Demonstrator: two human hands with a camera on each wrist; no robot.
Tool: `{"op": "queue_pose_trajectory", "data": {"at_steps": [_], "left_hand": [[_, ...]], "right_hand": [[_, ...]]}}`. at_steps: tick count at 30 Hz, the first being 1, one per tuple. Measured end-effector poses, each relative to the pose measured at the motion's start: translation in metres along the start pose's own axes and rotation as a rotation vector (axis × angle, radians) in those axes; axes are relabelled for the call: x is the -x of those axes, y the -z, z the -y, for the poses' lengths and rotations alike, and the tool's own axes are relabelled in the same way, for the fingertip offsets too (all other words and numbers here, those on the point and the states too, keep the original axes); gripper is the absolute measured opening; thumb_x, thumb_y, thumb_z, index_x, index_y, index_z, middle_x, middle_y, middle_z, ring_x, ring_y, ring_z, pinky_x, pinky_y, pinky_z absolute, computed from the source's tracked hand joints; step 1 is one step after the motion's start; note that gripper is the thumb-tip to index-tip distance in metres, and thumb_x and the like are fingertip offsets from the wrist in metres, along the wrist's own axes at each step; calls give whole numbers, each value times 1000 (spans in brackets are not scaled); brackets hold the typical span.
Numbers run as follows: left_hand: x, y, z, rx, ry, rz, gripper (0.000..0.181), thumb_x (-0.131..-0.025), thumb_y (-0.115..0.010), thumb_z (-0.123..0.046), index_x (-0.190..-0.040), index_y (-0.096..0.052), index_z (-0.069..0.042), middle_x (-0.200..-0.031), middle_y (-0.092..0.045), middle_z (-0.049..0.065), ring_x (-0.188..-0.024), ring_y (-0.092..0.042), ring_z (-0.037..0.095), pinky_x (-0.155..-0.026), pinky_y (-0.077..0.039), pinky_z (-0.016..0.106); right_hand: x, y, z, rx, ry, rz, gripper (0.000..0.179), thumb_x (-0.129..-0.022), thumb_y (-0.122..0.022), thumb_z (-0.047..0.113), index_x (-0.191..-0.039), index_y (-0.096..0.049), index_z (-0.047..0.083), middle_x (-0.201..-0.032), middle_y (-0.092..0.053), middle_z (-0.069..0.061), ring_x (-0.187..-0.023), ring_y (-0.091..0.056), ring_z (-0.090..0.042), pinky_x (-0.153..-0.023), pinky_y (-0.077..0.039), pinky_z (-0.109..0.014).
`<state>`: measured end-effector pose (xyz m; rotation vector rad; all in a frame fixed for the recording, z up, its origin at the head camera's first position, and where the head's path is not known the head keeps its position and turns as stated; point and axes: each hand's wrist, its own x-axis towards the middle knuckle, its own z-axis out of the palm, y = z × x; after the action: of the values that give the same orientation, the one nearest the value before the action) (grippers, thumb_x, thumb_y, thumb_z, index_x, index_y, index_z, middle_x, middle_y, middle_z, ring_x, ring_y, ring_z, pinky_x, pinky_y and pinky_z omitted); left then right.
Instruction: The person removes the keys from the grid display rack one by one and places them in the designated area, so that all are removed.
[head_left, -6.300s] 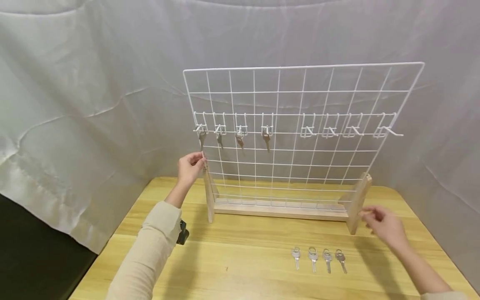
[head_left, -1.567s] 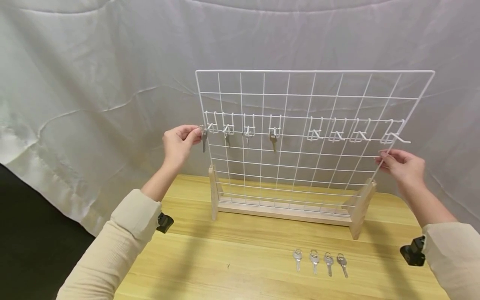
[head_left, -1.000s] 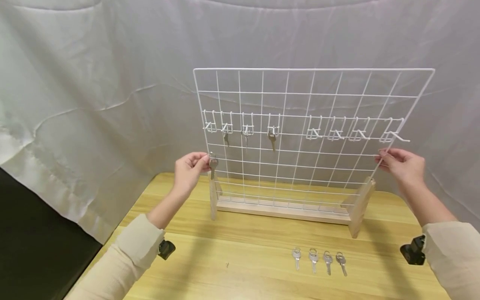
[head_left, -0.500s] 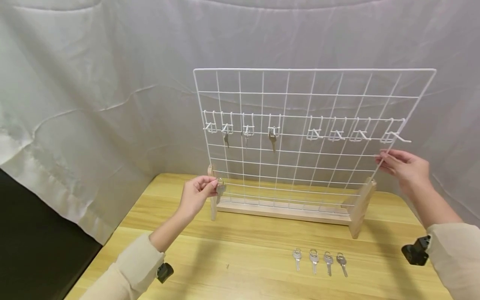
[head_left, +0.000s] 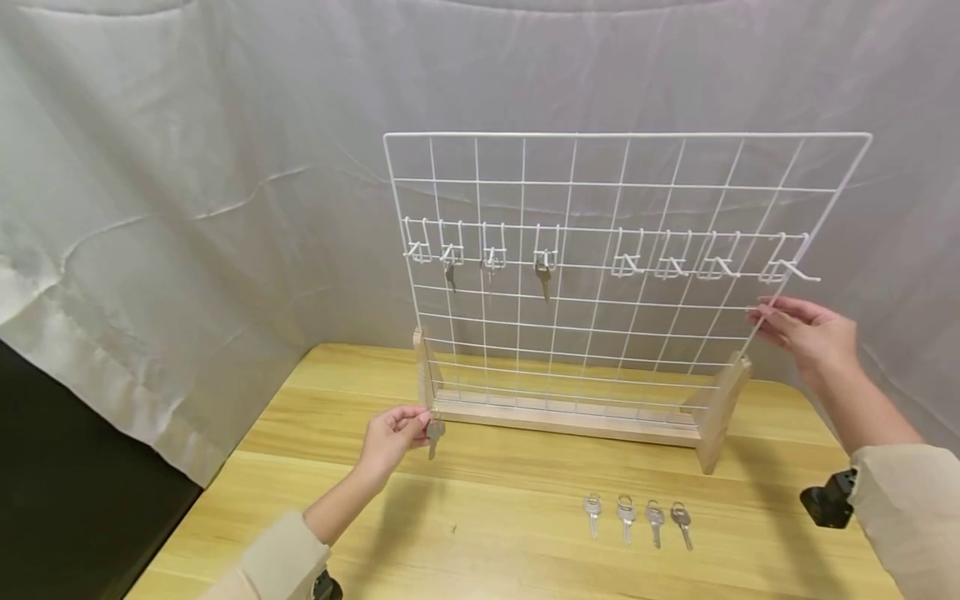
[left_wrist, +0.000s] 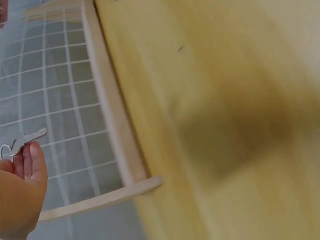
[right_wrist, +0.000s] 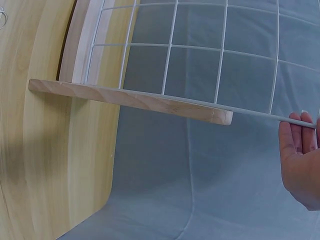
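Note:
A white wire grid (head_left: 600, 208) stands in a wooden base (head_left: 570, 421) on the table. Its left group of hooks carries three hanging keys (head_left: 543, 279); the leftmost hook (head_left: 417, 250) is bare. My left hand (head_left: 420, 427) is low in front of the base's left foot and pinches a silver key (head_left: 433, 435), also seen as the key (left_wrist: 27, 140) above my left fingers (left_wrist: 30, 165). My right hand (head_left: 761, 318) holds the grid's right edge between fingers and thumb; in the right wrist view the fingers (right_wrist: 297, 145) lie against the edge wire (right_wrist: 250, 109).
Several loose keys (head_left: 637, 518) lie in a row on the wooden table (head_left: 525, 550), in front of the base. The right group of hooks (head_left: 705, 265) is bare. A grey cloth backdrop (head_left: 187, 167) hangs behind; the table's left edge drops off to dark floor.
My left hand took the key off the leftmost hook and carried it down, from hook height to just above the table by the base's left foot. The right hand has stayed on the grid's edge.

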<state>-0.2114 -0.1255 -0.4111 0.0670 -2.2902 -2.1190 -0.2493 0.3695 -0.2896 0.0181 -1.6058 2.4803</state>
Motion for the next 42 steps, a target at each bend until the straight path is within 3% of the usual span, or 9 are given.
{"op": "queue_pose_trajectory", "data": {"at_steps": [10, 22, 30, 38, 42], "left_hand": [[7, -8, 54, -3, 105, 15, 18, -89, -56, 0, -100, -59, 13, -86, -70, 16, -63, -62, 9, -61, -58, 21], [15, -5, 87, -115, 131, 96, 20, -91, -54, -3, -101, -58, 14, -85, -68, 16, -66, -63, 10, -61, -58, 23], [13, -7, 93, -221, 94, 93, 16, -88, -56, 1, -96, -60, 14, -80, -68, 19, -62, -66, 15, -59, -59, 27], [13, -8, 85, -331, -11, 108, 9, -84, -57, 8, -88, -63, 14, -78, -67, 24, -63, -67, 24, -59, -60, 29], [15, -5, 82, -377, -37, 114, 7, -83, -58, 10, -85, -63, 14, -75, -66, 22, -62, -66, 22, -59, -60, 30]], "right_hand": [[-2, -3, 0, -10, 2, -25, 15, -81, -63, -8, -79, -73, 4, -72, -73, -5, -66, -70, -14, -61, -59, -23], [1, -1, -4, -18, -9, -55, 13, -79, -66, -6, -79, -72, 5, -73, -73, -4, -67, -71, -14, -61, -59, -22], [1, -2, -7, -36, 14, -37, 16, -81, -63, -8, -79, -72, 4, -73, -73, -4, -67, -71, -14, -61, -59, -22], [2, -2, -3, -3, 19, -38, 13, -79, -67, -6, -79, -72, 5, -73, -73, -3, -67, -70, -13, -62, -58, -22], [3, -2, -3, 15, 12, -31, 12, -78, -68, -5, -79, -72, 5, -73, -73, -3, -68, -70, -13, -62, -58, -22]]}}
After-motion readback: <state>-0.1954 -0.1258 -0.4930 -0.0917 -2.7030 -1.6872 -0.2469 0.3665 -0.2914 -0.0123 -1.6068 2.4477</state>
